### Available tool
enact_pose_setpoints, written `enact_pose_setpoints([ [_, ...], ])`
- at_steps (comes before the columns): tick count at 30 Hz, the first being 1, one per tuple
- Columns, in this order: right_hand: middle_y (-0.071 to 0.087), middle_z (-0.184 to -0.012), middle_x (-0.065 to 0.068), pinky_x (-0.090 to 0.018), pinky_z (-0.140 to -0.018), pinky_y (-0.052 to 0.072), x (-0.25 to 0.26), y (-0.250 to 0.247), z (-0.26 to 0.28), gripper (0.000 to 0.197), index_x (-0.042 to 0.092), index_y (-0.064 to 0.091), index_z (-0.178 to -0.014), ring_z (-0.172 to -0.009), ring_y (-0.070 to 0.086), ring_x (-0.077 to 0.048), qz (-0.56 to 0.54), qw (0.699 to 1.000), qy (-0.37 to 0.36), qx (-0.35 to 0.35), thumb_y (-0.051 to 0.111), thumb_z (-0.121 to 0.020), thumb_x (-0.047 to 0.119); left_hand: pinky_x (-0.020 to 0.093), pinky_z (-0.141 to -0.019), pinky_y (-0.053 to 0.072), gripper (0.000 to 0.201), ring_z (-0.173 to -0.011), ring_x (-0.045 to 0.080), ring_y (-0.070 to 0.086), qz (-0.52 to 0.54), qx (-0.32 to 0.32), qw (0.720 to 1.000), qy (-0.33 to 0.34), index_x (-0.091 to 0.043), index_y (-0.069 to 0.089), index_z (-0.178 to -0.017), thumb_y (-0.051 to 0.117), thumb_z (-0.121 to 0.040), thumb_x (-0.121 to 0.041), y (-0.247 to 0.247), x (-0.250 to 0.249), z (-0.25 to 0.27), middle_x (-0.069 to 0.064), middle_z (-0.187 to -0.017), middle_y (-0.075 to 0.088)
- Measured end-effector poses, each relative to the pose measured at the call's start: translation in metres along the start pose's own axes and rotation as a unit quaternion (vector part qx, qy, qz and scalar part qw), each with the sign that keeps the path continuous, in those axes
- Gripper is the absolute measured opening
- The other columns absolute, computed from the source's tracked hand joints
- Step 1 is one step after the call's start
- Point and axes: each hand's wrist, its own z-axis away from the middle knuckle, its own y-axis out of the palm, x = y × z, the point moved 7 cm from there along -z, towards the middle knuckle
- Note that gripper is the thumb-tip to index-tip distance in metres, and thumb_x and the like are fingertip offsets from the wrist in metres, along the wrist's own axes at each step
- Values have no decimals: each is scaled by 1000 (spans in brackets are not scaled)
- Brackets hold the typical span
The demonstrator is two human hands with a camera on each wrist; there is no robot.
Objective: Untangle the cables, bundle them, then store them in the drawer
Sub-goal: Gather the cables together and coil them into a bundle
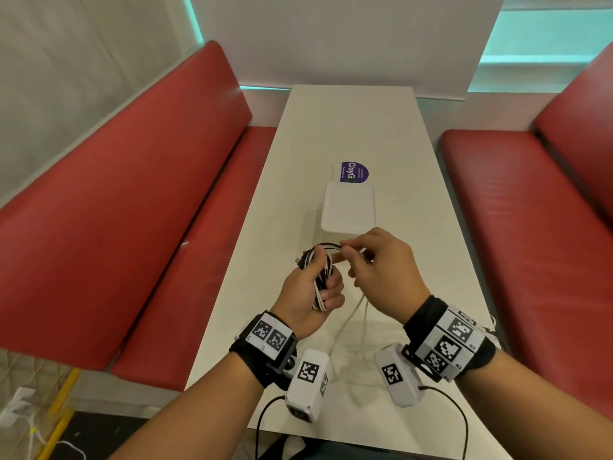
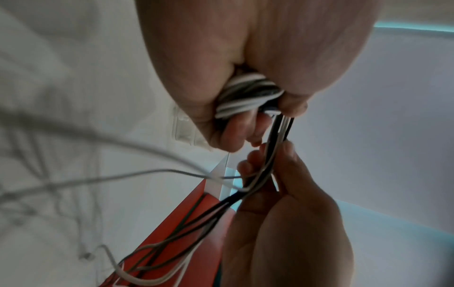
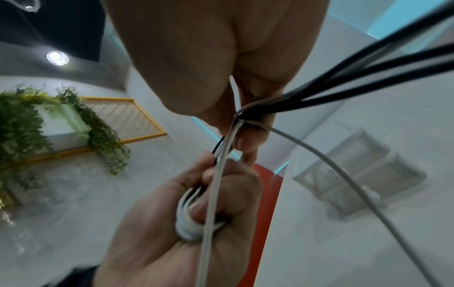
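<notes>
I look down from the head camera along a long white table (image 1: 348, 127) that runs away from me, with red padded bench seats (image 1: 132, 210) flanking it at 9 and 3 o'clock. Near the table's middle, toward 12 o'clock from my hands, sits a small white drawer unit (image 1: 348, 210); a purple-and-white card (image 1: 353, 172) lies just beyond it, touching its far edge.

Both my forearms reach in from 6 o'clock, each with a black wrist strap carrying white blocks printed with black square markers.

My left hand (image 1: 311, 290) is held above the table at about 7 o'clock from the drawer unit. Its fingers are clenched around a coiled bundle of black and white cables (image 1: 321, 277), whose loops stick out above and below the fist. In the left wrist view the same coil (image 2: 245, 97) is packed tight in the palm.

My right hand (image 1: 381, 270) is just beside the left, at its 3 o'clock. Its thumb and fingertips pinch the strands that lead off the top of the bundle; the right wrist view shows black and white strands (image 3: 245, 114) passing between its fingers.

A loose white cable (image 1: 348, 327) trails from the hands down onto the tabletop toward 6 o'clock.
</notes>
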Motion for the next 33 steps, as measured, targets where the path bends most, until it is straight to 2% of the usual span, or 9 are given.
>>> enact_pose_setpoints([
  [7, 75, -75, -5, -27, -64, 60, -7, 5, 12, 11, 18, 79, -92, -62, 72, -15, -150, 981, 120, -35, 78, -85, 10, 25, -62, 41, 52, -68, 14, 57, 37, -14, 999, 22, -3, 62, -120, 48, -97, -48, 7, 1, -5, 9, -99, 72],
  [10, 75, -69, 4, -22, -66, 57, -13, 3, 13, 9, 22, 79, -77, -65, 72, -7, -144, 978, 142, -43, 85, -77, 15, 25, -78, 40, 63, -111, 23, 62, 32, 9, 999, 38, 1, 58, -133, 40, -99, -50, 13, 0, -4, 16, -135, 63],
  [12, 77, -72, 6, -16, -64, 55, -15, 4, 15, 8, 16, 80, -74, -67, 73, -4, -181, 971, 147, -43, 87, -76, 12, 28, -89, 39, 62, -128, 27, 57, 34, 10, 999, 40, 0, 61, -128, 42, -97, -50, 13, 0, -4, 17, -139, 61],
  [15, 78, -81, 11, -15, -75, 56, -14, 6, 17, 6, 12, 80, -75, -77, 74, -2, -208, 968, 136, -46, 86, -78, 10, 35, -103, 46, 49, -122, 28, 64, 55, 4, 998, 31, -3, 71, -99, 45, -98, -45, 17, 3, -4, 19, -128, 67],
  [19, 73, -84, 21, -3, -72, 44, -10, 14, 26, 15, 24, 82, -94, -79, 66, 11, -99, 991, 82, 23, 73, -90, 12, 41, -88, 57, 44, -112, 31, 69, 43, -10, 998, 38, -10, 55, -86, 40, -102, -48, 8, 0, -9, 19, -122, 70],
  [23, 73, -88, 11, -14, -71, 48, -4, 4, 20, 22, 26, 81, -85, -79, 64, -7, -33, 998, 30, 48, 66, -88, 11, 40, -71, 53, 41, -61, 19, 57, 10, -31, 999, 29, -16, 55, -87, 48, -93, -56, -8, -7, -14, 2, -71, 53],
  [26, 72, -94, 7, -24, -72, 51, 3, -16, -4, 15, 25, 75, -94, -79, 64, -14, -118, 993, 19, -2, 67, -91, 13, 28, -54, 40, 29, -50, 12, 38, -24, 65, 997, -19, -16, 54, -93, 67, -89, -41, 6, -3, -8, -2, -66, 36],
  [30, 75, -104, 10, -22, -84, 52, 11, 8, -19, 24, 29, 74, -115, -92, 67, -10, -75, 975, 9, 208, 72, -93, 34, 24, -49, 31, 16, -50, 9, 31, -48, 198, 977, -63, -15, 53, -98, 60, -91, -3, 31, 4, 9, -1, -70, 38],
  [33, 78, -102, -1, -25, -84, 56, 13, 10, -22, 19, 18, 79, -109, -93, 71, -15, -137, 958, 42, 249, 71, -94, 26, 25, -49, 29, 15, -51, 9, 31, -62, 227, 969, -81, -15, 51, -98, 58, -91, -4, 37, 4, 15, 2, -70, 33],
])
